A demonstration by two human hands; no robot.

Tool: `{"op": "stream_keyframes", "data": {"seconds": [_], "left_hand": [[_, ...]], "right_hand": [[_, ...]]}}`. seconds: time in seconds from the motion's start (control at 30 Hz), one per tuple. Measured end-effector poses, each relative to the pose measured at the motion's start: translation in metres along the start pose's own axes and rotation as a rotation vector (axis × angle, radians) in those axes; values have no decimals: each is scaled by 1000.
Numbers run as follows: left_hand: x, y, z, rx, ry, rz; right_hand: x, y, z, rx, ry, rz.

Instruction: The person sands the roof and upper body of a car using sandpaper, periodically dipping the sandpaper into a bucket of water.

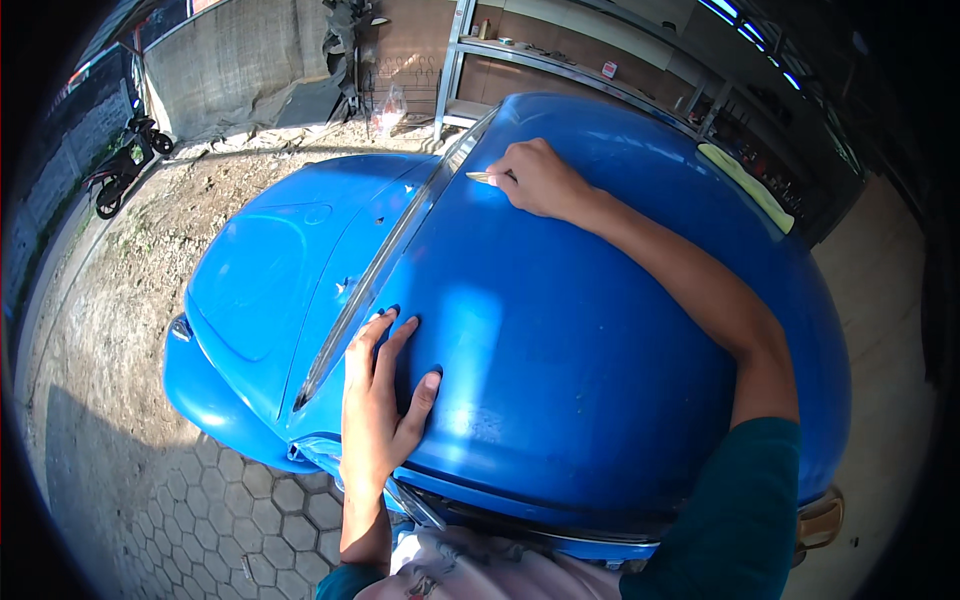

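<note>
A rounded blue car roof point(560, 330) fills the middle of the view. My left hand point(378, 405) rests at the roof's near left part, behind the windshield frame, with its fingers spread and nothing in them. Farther off, my right hand point(540, 178) is closed over the front part of the roof. It pinches a small tan pointed tool point(478, 176), whose tip points left toward the windshield edge point(400, 250). The fingers cover most of this tool, so I cannot tell its exact kind. Whether the tip touches the paint is unclear.
A yellow-green cloth point(745, 185) lies on the roof's far right side. The blue hood point(270, 260) slopes down at the left. Metal shelves point(580, 70) stand behind the car, and a scooter point(125, 170) is parked at the far left. Hexagonal pavers point(230, 510) cover the near ground.
</note>
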State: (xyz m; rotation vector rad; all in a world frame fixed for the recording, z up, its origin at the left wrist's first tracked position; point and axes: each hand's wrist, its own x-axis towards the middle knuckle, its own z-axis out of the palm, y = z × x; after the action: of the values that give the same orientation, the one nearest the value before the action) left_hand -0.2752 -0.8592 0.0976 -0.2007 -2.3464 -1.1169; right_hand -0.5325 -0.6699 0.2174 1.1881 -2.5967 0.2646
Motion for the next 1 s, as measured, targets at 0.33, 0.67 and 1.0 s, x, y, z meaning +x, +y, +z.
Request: {"op": "stream_keyframes", "data": {"seconds": [0.33,0.67,1.0], "left_hand": [[-1,-3,2,10,29,1],[-5,-6,-2,23,42,22],[1,-8,0,-2,32,39]], "right_hand": [[-9,-25,19,-111,-15,-219],[-103,-123,4,202,-39,-440],[-165,-140,-9,220,21,-417]]}}
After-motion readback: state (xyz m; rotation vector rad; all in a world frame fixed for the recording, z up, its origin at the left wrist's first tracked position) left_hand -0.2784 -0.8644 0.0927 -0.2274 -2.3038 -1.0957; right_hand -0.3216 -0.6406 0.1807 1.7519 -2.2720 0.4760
